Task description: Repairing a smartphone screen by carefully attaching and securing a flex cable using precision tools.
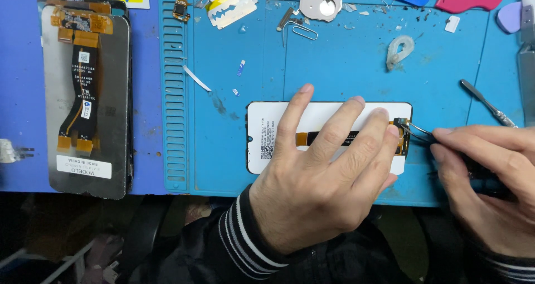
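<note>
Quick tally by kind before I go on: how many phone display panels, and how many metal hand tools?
Phone display panels: 2, white-backed panel under the left hand, grey-backed panel on the left.
Metal hand tools: 2, tweezers in the right hand, slim metal spudger.
Total: 4

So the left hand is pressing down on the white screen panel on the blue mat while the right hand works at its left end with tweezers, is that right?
Not quite. In the head view the left hand does press on the white screen panel on the blue mat, but the right hand works with the tweezers at the panel's right end, not its left.
</note>
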